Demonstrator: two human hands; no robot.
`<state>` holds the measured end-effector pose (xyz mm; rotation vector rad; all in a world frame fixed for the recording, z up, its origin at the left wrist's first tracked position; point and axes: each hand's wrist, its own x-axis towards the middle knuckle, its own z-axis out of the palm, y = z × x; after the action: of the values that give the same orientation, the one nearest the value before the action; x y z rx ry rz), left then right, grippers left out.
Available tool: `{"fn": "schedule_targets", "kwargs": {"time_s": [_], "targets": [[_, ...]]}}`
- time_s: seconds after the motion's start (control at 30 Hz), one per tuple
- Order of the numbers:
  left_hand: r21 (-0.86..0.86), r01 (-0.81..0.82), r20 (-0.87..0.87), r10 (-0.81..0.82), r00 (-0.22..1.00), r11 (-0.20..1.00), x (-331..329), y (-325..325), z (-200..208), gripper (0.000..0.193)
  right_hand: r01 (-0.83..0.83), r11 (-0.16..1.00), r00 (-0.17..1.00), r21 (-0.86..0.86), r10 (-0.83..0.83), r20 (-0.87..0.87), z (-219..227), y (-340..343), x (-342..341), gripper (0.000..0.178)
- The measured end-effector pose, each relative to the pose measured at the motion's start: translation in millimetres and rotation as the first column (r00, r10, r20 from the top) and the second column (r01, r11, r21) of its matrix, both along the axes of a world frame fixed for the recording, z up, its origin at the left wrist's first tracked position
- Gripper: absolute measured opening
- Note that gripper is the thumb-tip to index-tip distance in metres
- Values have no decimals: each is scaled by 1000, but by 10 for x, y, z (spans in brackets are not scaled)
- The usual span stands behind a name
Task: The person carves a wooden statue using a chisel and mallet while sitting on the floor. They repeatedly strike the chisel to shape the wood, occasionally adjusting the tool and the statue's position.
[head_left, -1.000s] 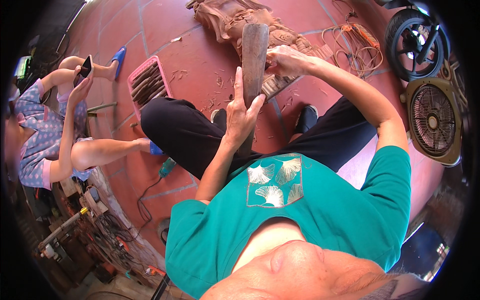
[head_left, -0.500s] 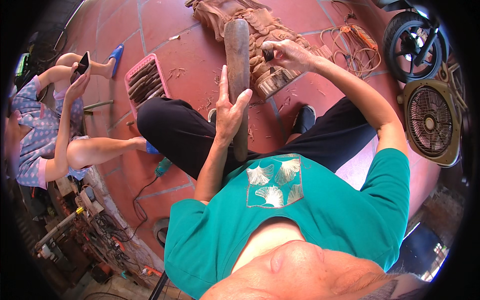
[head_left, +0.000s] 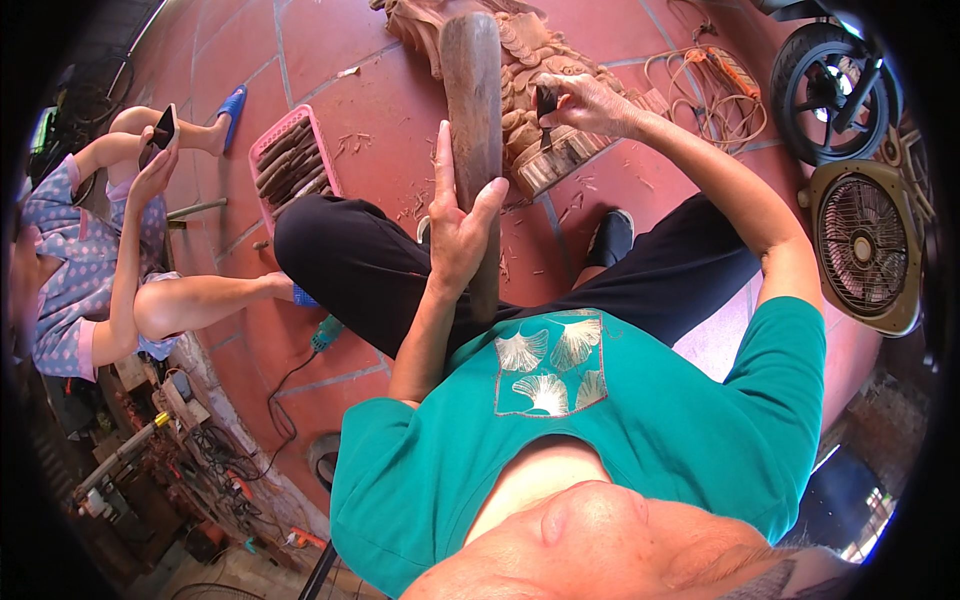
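Long and brown, a wooden club (head_left: pixel 470 85) stands out in front of me, its lower end near my lap. My left hand (head_left: pixel 460 235) grips its lower part, the index finger stretched along one side and the thumb on the other. To the right, my right hand (head_left: pixel 585 105) pinches a short dark tool (head_left: pixel 546 103) with a narrow tip that widens at its end. That tip points down at the pale cut end (head_left: pixel 560 165) of a carved wooden piece (head_left: pixel 540 50) lying on the floor. The club hides part of the carving.
A pink basket (head_left: pixel 335 165) of brown wooden-handled tools stands left of my knee, near a seated person holding a phone (head_left: pixel 165 128). Shavings litter the red tiles. At right are an orange cord (head_left: pixel 735 75), a wheel (head_left: pixel 825 95) and a fan (head_left: pixel 862 248). A green power tool (head_left: pixel 325 333) lies left.
The dark tool in my right hand has turned so that its tip points down at the carving's end. The club has shifted slightly up and nearer to the camera.
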<state>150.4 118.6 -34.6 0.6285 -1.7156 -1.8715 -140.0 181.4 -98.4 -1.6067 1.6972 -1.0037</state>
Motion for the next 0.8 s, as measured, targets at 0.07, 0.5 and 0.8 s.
{"fn": "schedule_targets", "kwargs": {"time_s": [0.07, 0.5, 0.8], "targets": [[-180, -31, 7, 33, 999, 983, -35, 2, -8, 84, -25, 992, 995, 124, 38, -96, 214, 14, 116, 47], [-292, 84, 240, -12, 971, 953, -71, -14, 171, 86, -71, 992, 985, 106, 87, -148, 329, 13, 191, 48], [-93, 177, 354, -133, 926, 980, -25, -159, -20, 82, 69, 994, 990, 83, -78, 115, 90, 41, 61, 47]]}}
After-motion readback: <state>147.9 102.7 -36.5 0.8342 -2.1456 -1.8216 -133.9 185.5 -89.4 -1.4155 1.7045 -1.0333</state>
